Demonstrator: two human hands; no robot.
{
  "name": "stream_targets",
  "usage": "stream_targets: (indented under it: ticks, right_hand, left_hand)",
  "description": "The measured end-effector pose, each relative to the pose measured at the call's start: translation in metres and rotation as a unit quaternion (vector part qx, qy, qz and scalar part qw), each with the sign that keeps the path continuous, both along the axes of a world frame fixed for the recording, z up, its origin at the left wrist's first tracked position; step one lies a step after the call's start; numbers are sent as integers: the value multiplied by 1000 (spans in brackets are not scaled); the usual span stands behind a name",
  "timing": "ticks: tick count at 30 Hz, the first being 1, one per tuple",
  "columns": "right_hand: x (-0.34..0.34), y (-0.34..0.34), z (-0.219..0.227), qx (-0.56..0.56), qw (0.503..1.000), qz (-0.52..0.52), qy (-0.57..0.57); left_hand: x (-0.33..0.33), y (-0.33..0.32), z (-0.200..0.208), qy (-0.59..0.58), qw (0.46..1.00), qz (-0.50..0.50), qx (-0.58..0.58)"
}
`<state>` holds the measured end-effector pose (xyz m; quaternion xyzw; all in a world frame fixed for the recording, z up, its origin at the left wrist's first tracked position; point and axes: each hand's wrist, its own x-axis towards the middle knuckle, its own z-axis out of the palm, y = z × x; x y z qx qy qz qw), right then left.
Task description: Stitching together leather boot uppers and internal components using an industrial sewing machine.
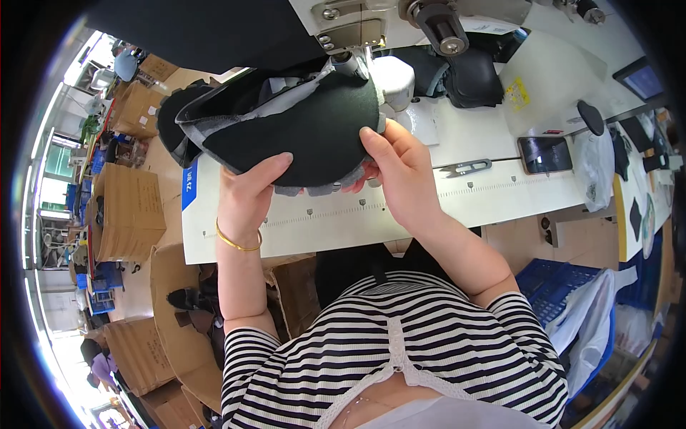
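A black curved fabric piece [300, 136] with a grey lining and a notched lower edge is held between my two hands. My left hand [250, 189] grips its lower left edge, thumb on top and fingers underneath. At the right edge my right hand [404, 171] pinches it the same way, its other fingers partly hidden beneath. The far edge of the piece lies at the foot of the sewing machine [350, 61]. Whether the needle is in the fabric, I cannot tell. Another dark, scalloped part [179, 118] shows behind the piece on the left.
Thread snips [466, 168] and a phone [544, 155] lie on the white table [321, 229], which has a ruler printed along it. Black padded pieces [473, 80] sit behind the machine. Cardboard boxes [128, 211] stand at left, a blue crate [554, 286] at lower right.
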<state>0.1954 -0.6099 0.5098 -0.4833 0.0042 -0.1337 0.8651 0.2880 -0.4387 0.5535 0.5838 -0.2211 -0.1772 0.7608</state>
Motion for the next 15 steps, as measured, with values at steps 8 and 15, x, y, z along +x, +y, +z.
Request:
stream_targets:
  ticks: [8, 15]
  right_hand:
    - [14, -9, 2, 1, 1000, -2, -4]
    - [20, -12, 6, -10, 1000, -4, 6]
  left_hand:
    - [6, -8, -6, -35, 999, 28, -4]
    - [16, -10, -11, -36, 999, 20, -8]
